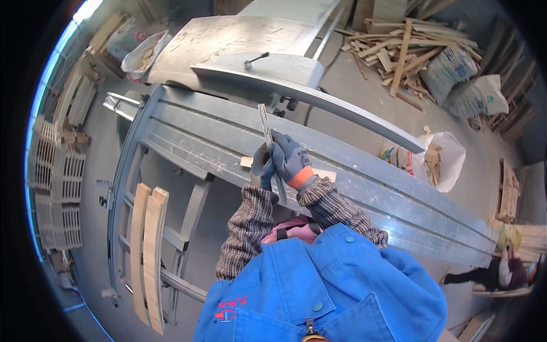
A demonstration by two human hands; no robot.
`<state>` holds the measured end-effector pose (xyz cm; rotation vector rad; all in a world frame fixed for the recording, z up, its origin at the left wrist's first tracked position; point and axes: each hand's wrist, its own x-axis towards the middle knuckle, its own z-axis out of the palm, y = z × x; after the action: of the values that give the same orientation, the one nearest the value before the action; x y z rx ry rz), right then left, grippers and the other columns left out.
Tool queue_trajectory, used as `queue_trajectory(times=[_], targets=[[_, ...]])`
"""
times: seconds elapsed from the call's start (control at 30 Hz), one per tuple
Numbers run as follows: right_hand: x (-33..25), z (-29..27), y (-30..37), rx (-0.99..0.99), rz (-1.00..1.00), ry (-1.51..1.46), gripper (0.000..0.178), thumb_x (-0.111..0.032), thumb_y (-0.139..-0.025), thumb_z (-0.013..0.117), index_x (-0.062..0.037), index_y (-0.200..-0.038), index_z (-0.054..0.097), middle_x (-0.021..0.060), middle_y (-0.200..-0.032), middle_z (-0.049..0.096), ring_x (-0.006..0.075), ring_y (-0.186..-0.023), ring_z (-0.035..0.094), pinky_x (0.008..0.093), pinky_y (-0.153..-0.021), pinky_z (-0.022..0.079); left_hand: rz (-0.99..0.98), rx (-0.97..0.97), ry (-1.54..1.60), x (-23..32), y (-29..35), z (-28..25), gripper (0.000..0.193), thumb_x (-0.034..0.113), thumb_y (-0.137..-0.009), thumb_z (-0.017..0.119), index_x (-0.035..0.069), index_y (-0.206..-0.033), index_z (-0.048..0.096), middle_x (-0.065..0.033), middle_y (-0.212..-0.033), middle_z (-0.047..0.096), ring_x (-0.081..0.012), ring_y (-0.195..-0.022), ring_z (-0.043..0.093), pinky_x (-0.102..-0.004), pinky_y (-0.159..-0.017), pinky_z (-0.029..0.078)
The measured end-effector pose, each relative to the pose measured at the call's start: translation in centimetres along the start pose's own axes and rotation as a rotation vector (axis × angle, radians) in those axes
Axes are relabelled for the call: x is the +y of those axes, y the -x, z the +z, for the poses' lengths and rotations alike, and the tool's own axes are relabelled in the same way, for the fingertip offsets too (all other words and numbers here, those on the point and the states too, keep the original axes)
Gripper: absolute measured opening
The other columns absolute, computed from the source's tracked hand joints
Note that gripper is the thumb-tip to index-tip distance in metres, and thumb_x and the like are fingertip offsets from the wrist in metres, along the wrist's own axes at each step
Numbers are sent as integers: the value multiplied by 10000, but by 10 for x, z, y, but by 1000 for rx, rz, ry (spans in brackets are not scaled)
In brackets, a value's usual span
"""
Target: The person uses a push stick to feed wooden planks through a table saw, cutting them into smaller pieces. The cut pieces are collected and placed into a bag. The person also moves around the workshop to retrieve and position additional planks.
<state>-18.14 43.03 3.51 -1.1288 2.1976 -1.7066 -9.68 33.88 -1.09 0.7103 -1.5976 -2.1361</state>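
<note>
Both my hands wear grey-blue work gloves and are closed around a long, narrow grey strip (pixel 265 122). It has lengthwise lines along it; its exact kind I cannot make out. My left hand (pixel 262 169) grips it from the left side, while my right hand (pixel 289 156), with an orange cuff, wraps it from the right. One end of the strip points away from me, the other toward my chest. Beneath the hands a pale wooden strip (pixel 326 174) lies across the grooved metal sliding table (pixel 199 114), partly hidden by my gloves and sleeve.
Beyond the table runs a metal fence (pixel 342 112) beside a large machine top (pixel 228 35). Two boards (pixel 149 245) rest on the frame at left. Scrap wood (pixel 399 48) and white sacks (pixel 476 97) lie at far right. Another person (pixel 506 272) is at the right edge.
</note>
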Motion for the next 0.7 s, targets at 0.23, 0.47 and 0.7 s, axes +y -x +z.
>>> queue_trajectory(times=[0.23,0.47,0.7], targets=[[34,-43,1,113,24,101,368,-174,-988,496,20,-1293,567,260,-1056,639,440,-938,629,471,-822,501,-127,-186,-63,-21,-37,40,554,254,-937,669,5,-1402,498,-112,-1165,666,-172,-1007,657,-280,-854,535],[47,-57,-6,185,93,121,342,-159,-989,513,20,-1272,582,257,-1082,642,434,-974,637,461,-838,510,-187,-207,-1,-22,-49,60,560,271,-916,704,26,-1388,528,-98,-1186,660,-166,-1022,654,-296,-834,544],[57,-56,-15,135,97,156,319,-148,-1006,495,10,-1270,579,246,-1033,640,425,-935,630,451,-812,507,-214,-184,-31,-21,-59,56,613,255,-884,721,5,-1400,506,-112,-1180,663,-174,-1002,653,-288,-822,539]])
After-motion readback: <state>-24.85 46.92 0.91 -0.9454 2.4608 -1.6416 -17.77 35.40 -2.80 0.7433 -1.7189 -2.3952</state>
